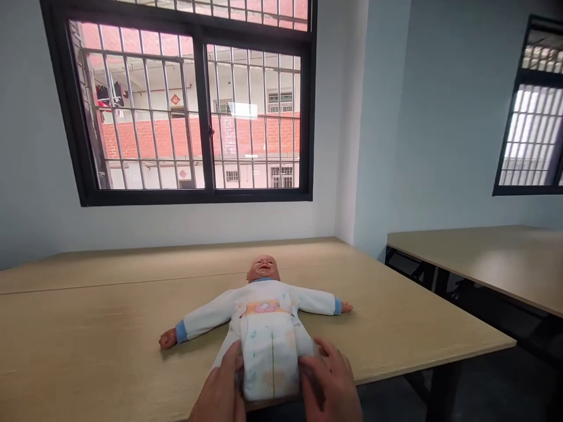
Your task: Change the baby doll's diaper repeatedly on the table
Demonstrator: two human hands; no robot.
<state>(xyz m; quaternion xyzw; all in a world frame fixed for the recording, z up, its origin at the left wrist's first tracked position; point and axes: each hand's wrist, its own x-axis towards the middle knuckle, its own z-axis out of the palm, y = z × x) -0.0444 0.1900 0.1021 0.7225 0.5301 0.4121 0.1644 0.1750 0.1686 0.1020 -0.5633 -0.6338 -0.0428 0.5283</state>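
Note:
A baby doll (pixel 264 268) lies on its back on the table, head away from me and arms spread out. It wears a white long-sleeved outfit (pixel 211 312) with blue cuffs. Over its front lies a white diaper (pixel 270 351) with an orange printed band at the waist and a line down the middle. My left hand (pixel 222 387) closes on the diaper's left edge, by the doll's leg. On the opposite edge, my right hand (pixel 329 378) has its fingers curled in the same way. The fingertips are partly hidden beside the diaper, and the doll's lower legs do not show.
The wooden table (pixel 109 328) ends at a front edge close to my hands and a slanted right edge. Another table (pixel 484 252) stands to the right across a gap. A barred window (pixel 204 117) is in the wall behind.

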